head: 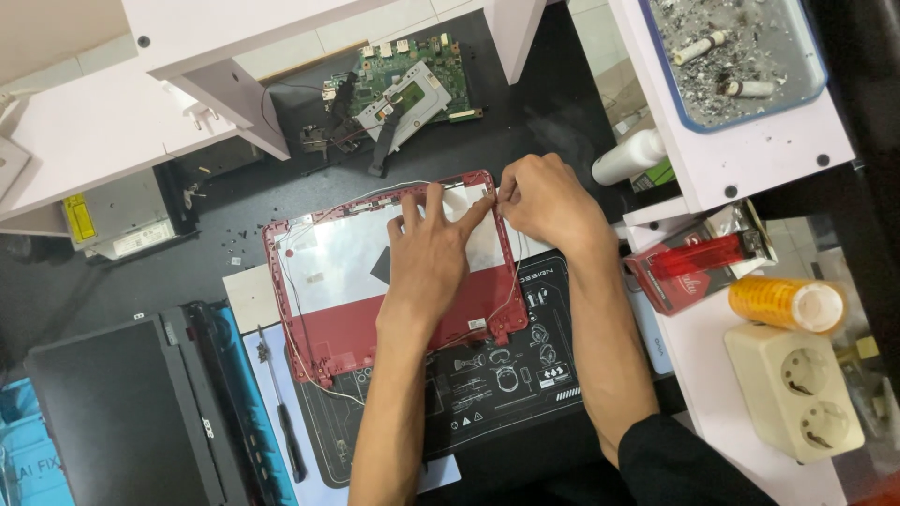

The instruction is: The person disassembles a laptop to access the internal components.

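Red laptop lid [375, 328]: left hand [427, 253] pressed flat, fingers spread; right hand [548, 201] (at two o'clock) pinching a thin cable [511, 290].

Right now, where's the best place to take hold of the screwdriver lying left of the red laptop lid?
Probably the black handle of the screwdriver, its thicker lower half. Come from above and pinch it across its width: it lies flat on the mat, nearly vertical in view, thin shaft end near the red laptop lid, neither hand on it.

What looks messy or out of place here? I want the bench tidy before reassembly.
Small loose screws lie scattered on the black desk left of the red laptop lid shell. A bare green circuit board with loose cables sits unprotected behind it. An ash-filled tray stands nearby.
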